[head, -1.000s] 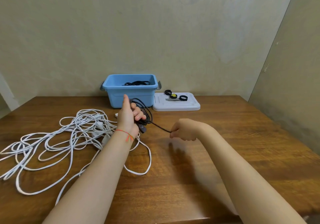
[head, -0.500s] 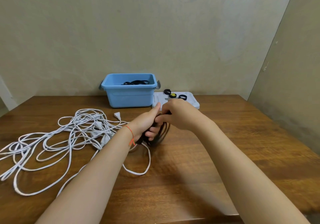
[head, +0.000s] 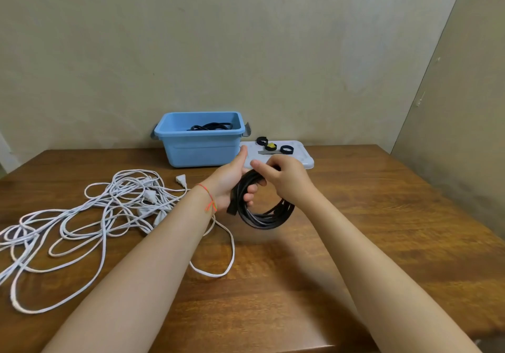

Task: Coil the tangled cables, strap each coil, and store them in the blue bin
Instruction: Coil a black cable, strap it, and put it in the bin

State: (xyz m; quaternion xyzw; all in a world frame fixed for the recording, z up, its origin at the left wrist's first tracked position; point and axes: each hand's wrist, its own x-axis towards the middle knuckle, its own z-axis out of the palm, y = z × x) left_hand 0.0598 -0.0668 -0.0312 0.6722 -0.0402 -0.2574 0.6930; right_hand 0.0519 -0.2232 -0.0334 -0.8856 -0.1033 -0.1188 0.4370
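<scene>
A black cable coil [head: 263, 217] hangs above the middle of the wooden table. My left hand [head: 232, 183] grips its left side, fingers curled through the loops and thumb pointing up. My right hand [head: 284, 179] holds the top of the same coil from the right. Behind them stands the blue bin [head: 200, 147] with another black coil [head: 210, 126] inside. A tangled white cable [head: 109, 213] is spread over the left of the table. Several black straps [head: 287, 149] lie on the white bin lid [head: 303, 158] to the right of the bin.
The wooden table [head: 355, 229] runs to a wall behind and a second wall at the right. A white plug [head: 181, 180] of the tangled cable lies just in front of the bin. One white loop [head: 218, 270] reaches under my left forearm.
A second ago my right hand was pulling the cable's free end out to the right. It has since come in to the coil, and the whole black cable is now wound up.
</scene>
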